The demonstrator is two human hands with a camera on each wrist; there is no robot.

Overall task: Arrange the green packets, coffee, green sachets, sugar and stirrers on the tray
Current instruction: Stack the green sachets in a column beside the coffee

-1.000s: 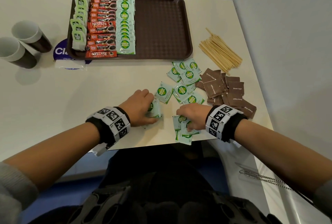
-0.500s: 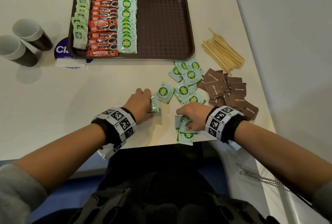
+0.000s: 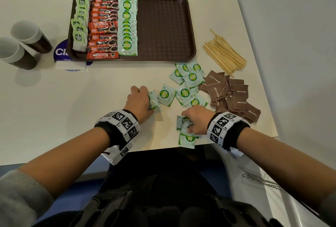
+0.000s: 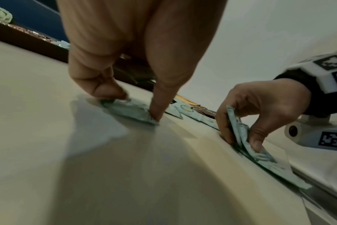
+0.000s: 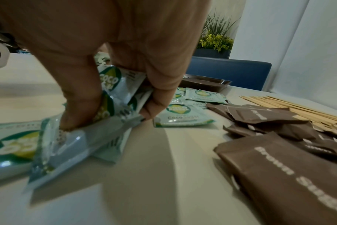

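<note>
The brown tray [image 3: 163, 26] holds three columns at its left: green packets [image 3: 80, 15], red coffee sticks [image 3: 103, 26] and green sachets [image 3: 127, 26]. Loose green sachets [image 3: 189, 88] lie on the table in front of it, beside brown sugar packets [image 3: 229, 94] and wooden stirrers [image 3: 223, 52]. My left hand [image 3: 140, 99] pinches one green sachet [image 4: 129, 111] that lies flat on the table. My right hand [image 3: 194, 119] grips a bunch of green sachets [image 5: 110, 106] near the table's front edge, their lower ends resting on the table.
Two paper cups [image 3: 20, 44] stand at the far left. A blue-labelled wipes pack [image 3: 67, 59] lies partly under the tray's left corner. The tray's right half [image 3: 163, 44] is bare. The table edge [image 3: 163, 149] runs just below my hands.
My left hand has slid forward and to the right with its sachet, toward the loose sachets. My right hand stays in place on its bunch.
</note>
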